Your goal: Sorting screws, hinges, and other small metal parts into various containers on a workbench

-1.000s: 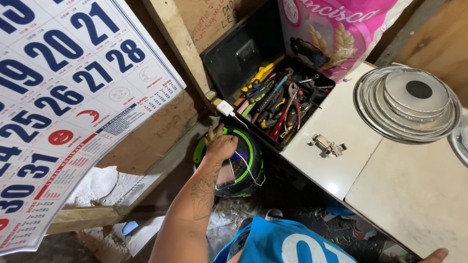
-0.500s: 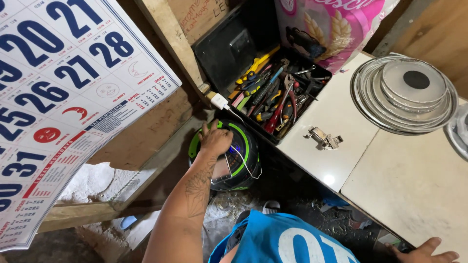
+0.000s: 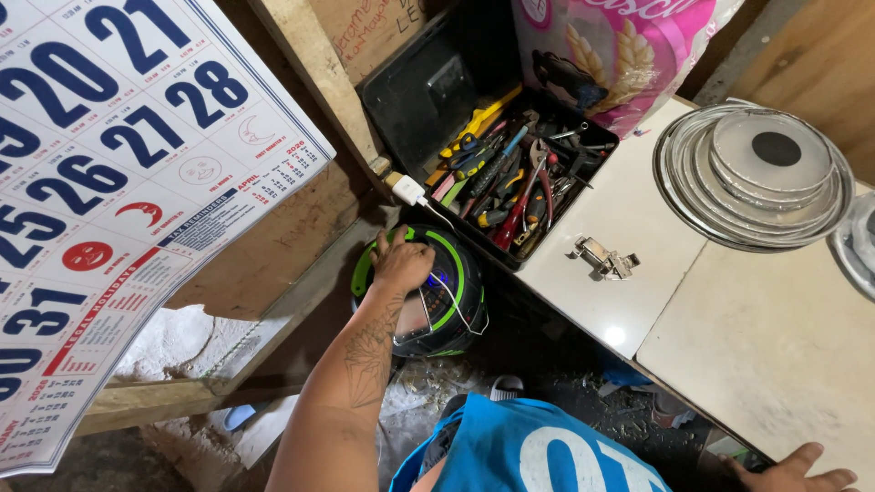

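One left hand [image 3: 401, 264] rests on the round black-and-green speaker [image 3: 448, 310].

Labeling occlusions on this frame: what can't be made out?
- Head view: left hand covers the top of the black-and-green round device; what its fingers press is hidden.
- Right hand is cut off by the bottom edge.
- Toolbox contents overlap; lower tools hidden.
- Stacked metal lids: count unclear.

speaker [image 3: 456, 301]: 1 | toolbox [image 3: 428, 82]: 1 | calendar [image 3: 118, 182]: 1 | charger [image 3: 407, 189]: 1
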